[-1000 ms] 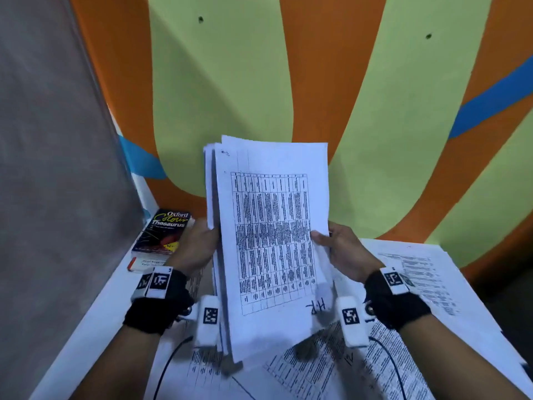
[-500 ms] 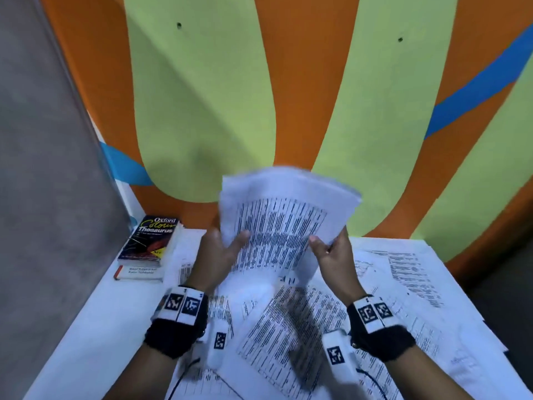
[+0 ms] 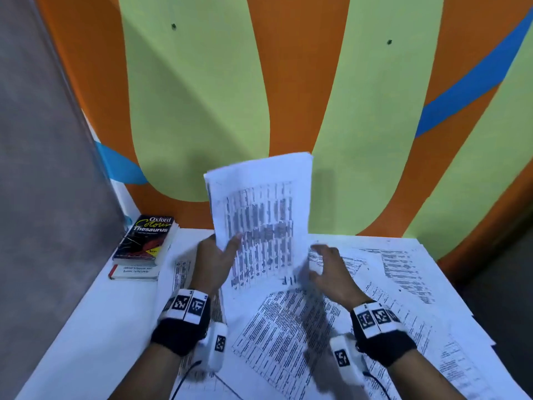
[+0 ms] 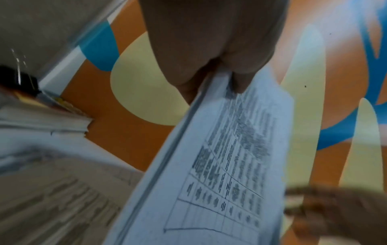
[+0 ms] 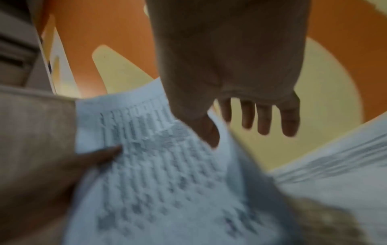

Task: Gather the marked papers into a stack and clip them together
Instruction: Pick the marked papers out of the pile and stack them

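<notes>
Wall (image 3: 302, 96): orange with pale green and blue shapes, upright beyond all fingertips.
Table (image 3: 95, 336): white, below both hands, spread with loose printed sheets (image 3: 288, 336) under and ahead of the wrists.
Stack of papers (image 3: 261, 223): held up off the table, near upright, printed tables facing the camera, blurred; left edge between the left thumb and fingers, right edge just beside the right fingers.
Books (image 3: 144, 243): two, piled flat on the table's far left corner, left of the left fingers; top cover reads Oxford Colour Thesaurus.
Left hand (image 3: 215, 259): thumb laid across the front sheet, fingers behind, pinching the stack; in the left wrist view the sheet edges (image 4: 188, 149) run out from between thumb and fingers.
Right hand (image 3: 327, 271): fingers (image 5: 263, 121) spread and fairly straight in the right wrist view, gripping nothing; thumb near the stack's right edge, contact impossible to tell through the blur.
Wrist bands (image 3: 184, 307): black, with white coded markers, one behind each hand.
</notes>
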A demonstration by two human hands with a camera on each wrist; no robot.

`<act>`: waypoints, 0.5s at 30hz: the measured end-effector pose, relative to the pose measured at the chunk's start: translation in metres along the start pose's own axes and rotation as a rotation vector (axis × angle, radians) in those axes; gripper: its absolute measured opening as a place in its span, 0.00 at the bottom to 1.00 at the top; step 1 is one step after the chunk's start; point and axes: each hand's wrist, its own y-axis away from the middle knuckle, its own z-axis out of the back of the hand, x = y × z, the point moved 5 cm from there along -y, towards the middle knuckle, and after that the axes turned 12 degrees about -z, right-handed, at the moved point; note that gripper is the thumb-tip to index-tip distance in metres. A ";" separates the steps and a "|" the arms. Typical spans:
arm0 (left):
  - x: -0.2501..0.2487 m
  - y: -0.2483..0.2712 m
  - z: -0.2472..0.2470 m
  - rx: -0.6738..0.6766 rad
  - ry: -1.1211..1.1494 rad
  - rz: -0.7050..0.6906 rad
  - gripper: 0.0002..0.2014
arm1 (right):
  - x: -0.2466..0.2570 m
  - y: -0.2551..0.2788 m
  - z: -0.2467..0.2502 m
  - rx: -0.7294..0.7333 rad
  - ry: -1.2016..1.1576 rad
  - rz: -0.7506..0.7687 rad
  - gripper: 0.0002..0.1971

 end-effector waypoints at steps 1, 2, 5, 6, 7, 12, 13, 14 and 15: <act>0.000 -0.004 0.007 -0.042 -0.015 -0.016 0.15 | -0.007 0.003 -0.003 0.024 0.170 0.024 0.30; 0.002 -0.008 0.015 -0.074 -0.040 -0.030 0.14 | -0.012 0.007 -0.008 0.053 0.331 0.083 0.29; 0.006 -0.016 0.038 -0.180 -0.095 -0.054 0.19 | -0.011 0.026 -0.035 0.155 0.612 0.356 0.31; 0.005 -0.018 0.045 -0.223 -0.101 -0.047 0.21 | -0.006 0.031 -0.046 0.189 0.655 0.435 0.31; 0.003 -0.019 0.050 -0.250 -0.108 -0.041 0.23 | 0.000 0.034 -0.057 0.218 0.692 0.500 0.30; -0.009 -0.019 0.071 -0.347 -0.116 -0.049 0.23 | 0.023 0.014 -0.113 0.404 1.000 0.575 0.52; -0.010 -0.018 0.075 -0.356 -0.126 -0.055 0.22 | 0.028 0.012 -0.117 0.430 1.045 0.571 0.54; -0.010 -0.017 0.079 -0.365 -0.136 -0.054 0.21 | 0.032 0.010 -0.119 0.437 1.084 0.567 0.55; -0.009 -0.015 0.083 -0.370 -0.140 -0.056 0.19 | 0.036 0.008 -0.121 0.431 1.118 0.566 0.54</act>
